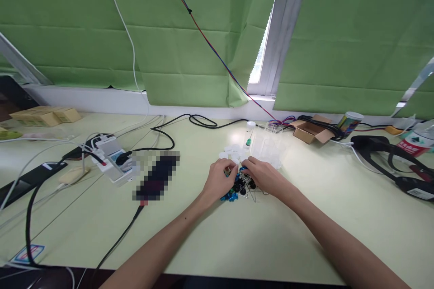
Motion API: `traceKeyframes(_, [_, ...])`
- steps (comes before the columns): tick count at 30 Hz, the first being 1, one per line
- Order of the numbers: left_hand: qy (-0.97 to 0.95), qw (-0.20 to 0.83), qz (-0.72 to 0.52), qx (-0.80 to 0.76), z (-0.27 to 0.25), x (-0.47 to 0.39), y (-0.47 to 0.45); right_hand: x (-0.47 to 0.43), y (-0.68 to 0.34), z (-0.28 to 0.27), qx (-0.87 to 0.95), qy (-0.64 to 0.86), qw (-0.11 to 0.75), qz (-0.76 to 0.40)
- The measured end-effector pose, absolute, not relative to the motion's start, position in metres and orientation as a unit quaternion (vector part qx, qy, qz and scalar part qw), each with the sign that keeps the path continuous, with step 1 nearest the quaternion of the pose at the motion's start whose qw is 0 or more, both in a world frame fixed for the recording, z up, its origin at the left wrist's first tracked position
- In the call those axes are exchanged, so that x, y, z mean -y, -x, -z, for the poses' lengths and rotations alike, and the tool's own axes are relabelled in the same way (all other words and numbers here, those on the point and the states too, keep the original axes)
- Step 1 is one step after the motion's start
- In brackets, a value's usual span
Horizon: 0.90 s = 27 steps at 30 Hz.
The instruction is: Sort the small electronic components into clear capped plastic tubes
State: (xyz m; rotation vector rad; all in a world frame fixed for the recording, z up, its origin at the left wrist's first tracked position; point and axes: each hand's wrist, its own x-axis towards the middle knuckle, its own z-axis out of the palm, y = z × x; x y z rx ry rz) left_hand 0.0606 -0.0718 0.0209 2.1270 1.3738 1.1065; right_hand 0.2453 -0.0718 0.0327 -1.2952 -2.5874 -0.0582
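My left hand [220,177] is over the left side of a small pile of parts, thumb and fingers curled together; what they hold, if anything, is hidden. From the right, my right hand [263,174] pinches a small blue part [242,169] at its fingertips, close to my left fingers. Below both hands lies the pile, with blue pieces [230,197], black round pieces [241,187] and bent metal wires [251,195]. Several white caps [233,150] lie just beyond my fingers. Clear plastic containers [271,150] stand behind my right hand, beside a small white-capped vial [250,130] and a green piece [248,142].
On the left are a blurred dark device [158,177] with a cable, a white power strip [113,159] and yellowish boxes [47,116]. An open cardboard box [312,131], a can [350,123] and a black headset [389,158] are on the right. Black cable [203,122] runs along the back.
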Motion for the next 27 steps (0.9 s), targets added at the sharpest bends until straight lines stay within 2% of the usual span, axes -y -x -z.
traceKeyframes(5, [-0.759, 0.183, -0.390, -0.487, -0.019, 0.072, -0.060, 0.076, -0.247, -0.033, 0.868, 0.464, 0.177, -0.006])
traceKeyframes(12, [-0.764, 0.206, -0.382, -0.477, -0.022, 0.074, -0.062, 0.082, -0.250, -0.033, 0.844, 0.444, 0.297, -0.055])
traceKeyframes(27, [-0.796, 0.236, -0.382, -0.407, -0.021, 0.076, -0.061, 0.080, -0.248, -0.022, 0.865, 0.377, 0.320, -0.085])
